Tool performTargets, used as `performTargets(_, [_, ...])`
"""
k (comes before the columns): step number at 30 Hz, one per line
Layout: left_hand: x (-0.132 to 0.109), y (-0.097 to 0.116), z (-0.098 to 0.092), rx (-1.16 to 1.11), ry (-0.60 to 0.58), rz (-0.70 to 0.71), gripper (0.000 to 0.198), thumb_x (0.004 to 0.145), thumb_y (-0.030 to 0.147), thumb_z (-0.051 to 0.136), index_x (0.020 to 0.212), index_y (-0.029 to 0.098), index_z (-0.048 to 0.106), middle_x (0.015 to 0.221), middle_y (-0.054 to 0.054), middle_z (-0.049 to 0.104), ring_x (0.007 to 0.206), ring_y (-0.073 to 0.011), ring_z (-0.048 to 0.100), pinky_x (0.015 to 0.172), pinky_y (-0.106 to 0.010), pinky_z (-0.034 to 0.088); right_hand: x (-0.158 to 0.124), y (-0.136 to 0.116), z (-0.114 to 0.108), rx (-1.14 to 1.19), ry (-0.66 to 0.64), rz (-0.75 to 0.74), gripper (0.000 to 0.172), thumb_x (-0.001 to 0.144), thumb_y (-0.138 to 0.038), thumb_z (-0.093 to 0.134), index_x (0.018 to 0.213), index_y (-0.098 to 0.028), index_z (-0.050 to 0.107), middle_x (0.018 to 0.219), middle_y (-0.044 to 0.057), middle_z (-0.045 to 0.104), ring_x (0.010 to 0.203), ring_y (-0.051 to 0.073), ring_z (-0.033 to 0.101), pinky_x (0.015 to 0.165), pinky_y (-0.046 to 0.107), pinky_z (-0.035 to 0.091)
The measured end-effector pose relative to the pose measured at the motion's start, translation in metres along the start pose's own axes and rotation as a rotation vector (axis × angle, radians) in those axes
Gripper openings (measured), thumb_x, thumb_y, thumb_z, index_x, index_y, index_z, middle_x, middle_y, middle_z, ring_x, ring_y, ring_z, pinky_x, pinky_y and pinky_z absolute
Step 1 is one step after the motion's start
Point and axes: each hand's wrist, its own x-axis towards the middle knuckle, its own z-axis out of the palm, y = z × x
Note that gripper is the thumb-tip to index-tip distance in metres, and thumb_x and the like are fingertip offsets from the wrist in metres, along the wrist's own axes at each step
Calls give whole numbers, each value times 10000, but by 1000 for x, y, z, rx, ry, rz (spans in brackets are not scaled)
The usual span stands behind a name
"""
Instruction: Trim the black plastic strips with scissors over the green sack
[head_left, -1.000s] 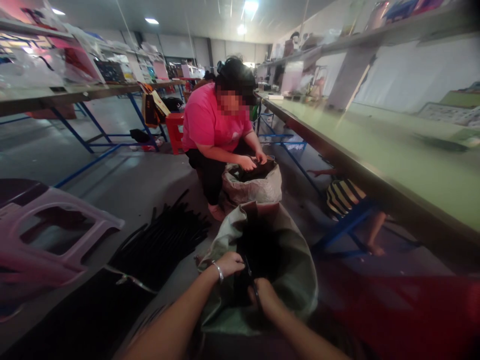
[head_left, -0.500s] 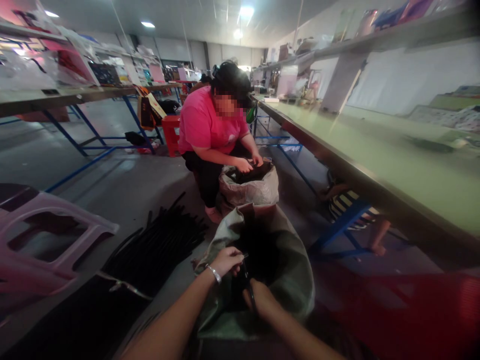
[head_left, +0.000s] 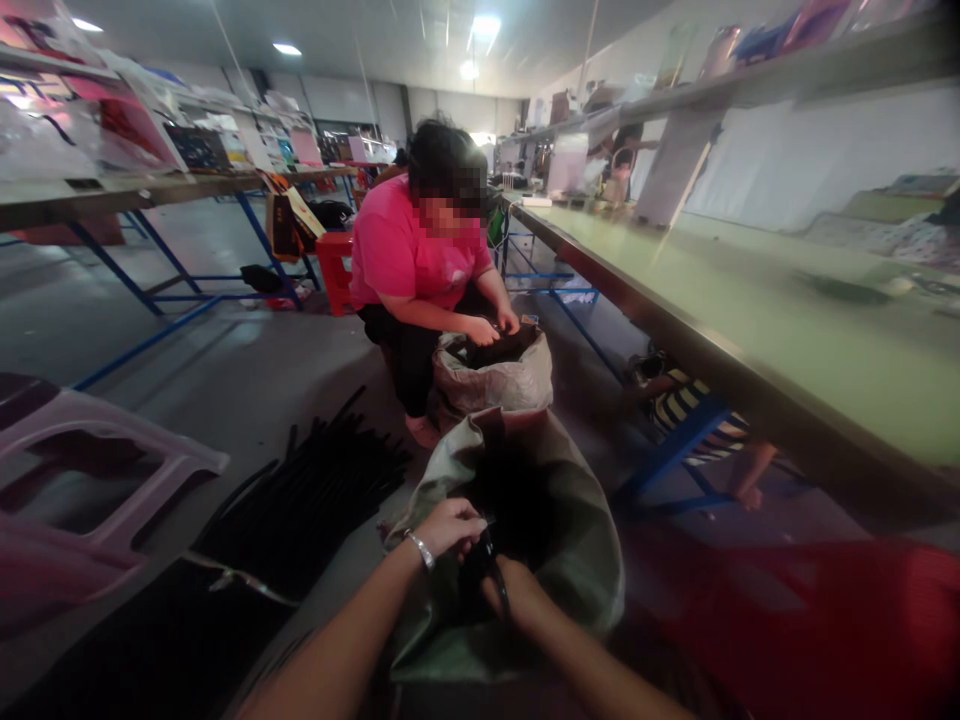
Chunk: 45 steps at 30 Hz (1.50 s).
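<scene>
Head view: the left hand (head_left: 450, 527) and the right hand (head_left: 517, 598) are both closed tight on black straps (head_left: 484, 568) at the mouth of a green sack (head_left: 581, 560) on the floor (head_left: 247, 370). A pile of black strips (head_left: 315, 490) and a pink stool (head_left: 97, 480) crowd the left side. A long green table (head_left: 750, 320) walls off the right. Just ahead, a person in pink (head_left: 405, 260) squats at another sack (head_left: 499, 380) and fills the way forward.

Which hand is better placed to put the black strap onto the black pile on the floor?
Probably the left hand. It grips the black strap at the green sack rim, and the black pile lies on its side; the right hand would need to cross.
</scene>
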Motion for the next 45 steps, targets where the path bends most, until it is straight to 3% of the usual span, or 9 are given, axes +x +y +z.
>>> performTargets(7, [-3,4,1,34,-6,-25,425,620,510,676,754,138,519,595,11,585,424,-78,497,383,-207,420,-2,1,0,50,-11,21,187,761,-273,532,847,-144,636,722,22,618,613,114,501,562,209,338])
performTargets(14, [-4,5,2,-26,41,-8,433,624,519,671,745,142,496,581,17,571,413,-78,492,366,-213,431,-2,-9,-1,14,68,12,125,721,-209,487,674,-149,587,625,13,565,556,107,470,504,208,301])
performTargets(20, [-5,6,5,3,109,-4,375,679,479,644,750,153,475,565,22,569,397,-80,495,346,-193,408,0,-4,5,43,96,25,132,715,-204,482,624,-153,563,572,4,529,521,98,457,475,202,274])
performTargets(29, [-2,-2,2,68,89,48,325,709,445,622,754,155,483,556,36,547,411,-82,497,363,-189,404,-1,-3,10,62,105,86,111,679,-168,504,572,-163,531,526,-12,495,493,90,430,465,210,253])
performTargets(35, [-8,5,2,146,95,70,264,740,395,597,726,153,493,534,44,533,407,-73,483,385,-176,376,-3,0,8,63,51,72,158,743,-208,494,602,-160,545,545,-10,520,495,83,432,476,203,267])
performTargets(39, [-11,8,2,313,40,180,157,725,260,616,672,128,547,529,33,545,430,-59,478,419,-158,359,-6,-1,0,-104,14,58,135,757,-271,539,727,-151,594,657,24,585,556,97,456,500,204,277])
performTargets(45, [-9,7,4,172,28,97,114,764,215,601,720,127,541,544,35,548,414,-57,485,405,-158,385,-7,-5,-6,-150,19,19,175,786,-278,493,708,-156,590,640,21,572,555,98,441,514,206,272])
